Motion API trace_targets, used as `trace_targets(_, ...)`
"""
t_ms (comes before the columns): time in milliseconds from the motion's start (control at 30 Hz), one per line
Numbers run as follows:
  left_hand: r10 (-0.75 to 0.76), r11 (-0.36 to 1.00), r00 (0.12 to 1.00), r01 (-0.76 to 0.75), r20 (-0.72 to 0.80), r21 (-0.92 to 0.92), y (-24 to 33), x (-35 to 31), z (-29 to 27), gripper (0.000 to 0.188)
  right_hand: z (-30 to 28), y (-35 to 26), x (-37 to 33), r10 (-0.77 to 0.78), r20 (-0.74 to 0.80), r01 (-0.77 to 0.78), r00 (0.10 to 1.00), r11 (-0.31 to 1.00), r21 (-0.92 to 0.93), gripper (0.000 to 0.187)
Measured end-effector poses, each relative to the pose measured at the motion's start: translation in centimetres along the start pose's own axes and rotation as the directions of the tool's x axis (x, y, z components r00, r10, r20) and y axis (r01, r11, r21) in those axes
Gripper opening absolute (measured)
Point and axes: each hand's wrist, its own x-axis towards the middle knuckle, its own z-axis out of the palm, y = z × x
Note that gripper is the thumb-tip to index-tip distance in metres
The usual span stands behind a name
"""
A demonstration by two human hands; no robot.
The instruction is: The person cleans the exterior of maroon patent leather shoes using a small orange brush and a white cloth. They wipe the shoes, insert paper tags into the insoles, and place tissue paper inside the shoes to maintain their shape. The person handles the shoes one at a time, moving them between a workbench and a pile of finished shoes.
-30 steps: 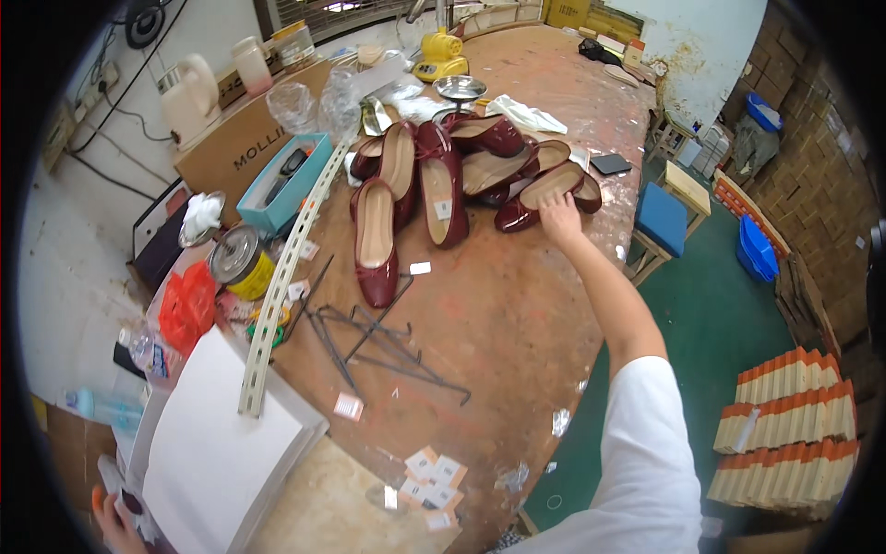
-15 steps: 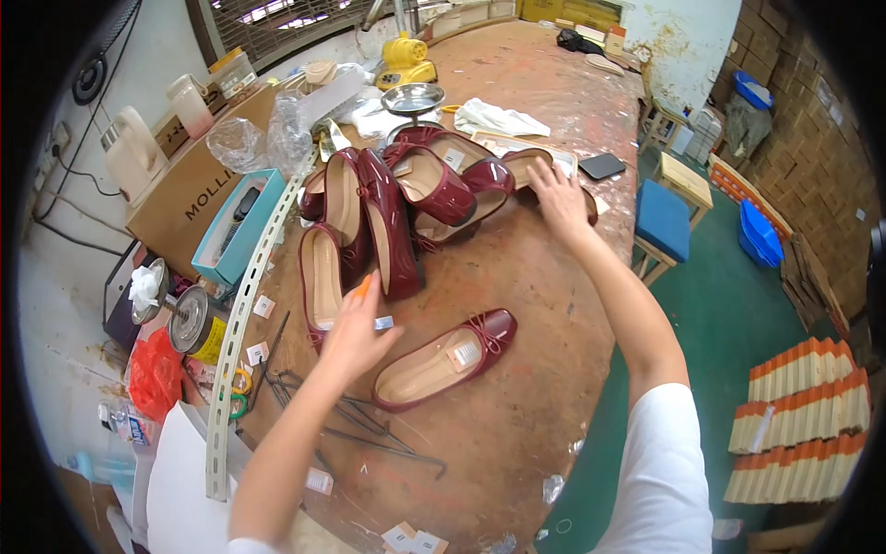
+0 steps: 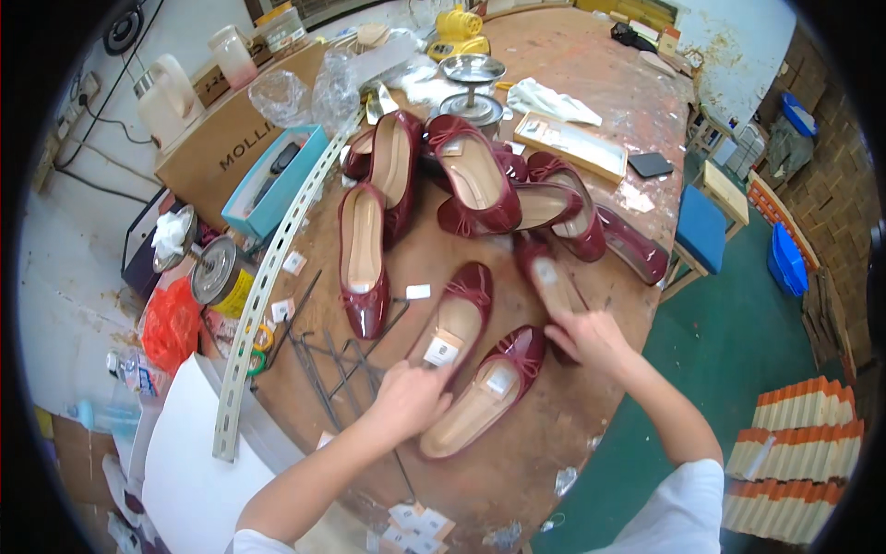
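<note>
Dark red patent ballet flats with bows lie about the table. My left hand [image 3: 411, 397] closes on the heel end of one flat [image 3: 459, 319], which has a paper tag on its insole. Right beside it lies another flat [image 3: 494, 392] with a white label inside, toe pointing away to the right. My right hand [image 3: 589, 340] grips the heel of a third flat [image 3: 546, 270], its toe toward the pile; motion blurs it somewhat. Further back is a heap of flats [image 3: 475, 175], and a single flat [image 3: 363, 249] sits at its left with its toe toward me.
Thin dark metal rods [image 3: 337, 374] and a slotted metal strip [image 3: 277, 295] lie at left. Behind the heap stand a weighing scale [image 3: 472, 69], a shallow box [image 3: 572, 146] and a phone [image 3: 650, 165]. A blue stool [image 3: 699, 229] stands right of the table.
My left hand has moved right and now holds a flat beside the lone one. My right hand has come nearer from the heap with another flat. The heap is spread differently.
</note>
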Motion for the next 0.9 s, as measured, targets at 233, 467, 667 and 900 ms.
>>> trace_targets(233,-0.025,0.997,1.000,0.025,0.006,0.074,3.6,-5.4,0.0,0.037,-1.5,-5.2,-9.8,0.076,0.083,-0.070,0.994,0.995,-0.075,0.024)
trace_targets(467,-0.133,0.990,0.956,0.115,-0.260,-0.083,5.8,-8.2,0.0,0.026,1.0,-6.3,-10.5,0.133,-0.049,-0.139,0.990,0.979,-0.146,0.030)
trace_targets(667,-0.723,0.690,0.557,0.544,-0.408,-0.478,9.4,-34.5,2.1,0.033,-7.9,-21.3,-14.9,-0.095,-0.078,0.114,0.992,0.951,0.286,0.037)
trace_targets(900,-0.953,0.273,0.155,0.816,-0.262,-0.510,9.3,-49.6,11.3,0.044,2.8,-41.2,-24.6,-0.738,0.050,0.714,0.673,0.666,0.217,0.054)
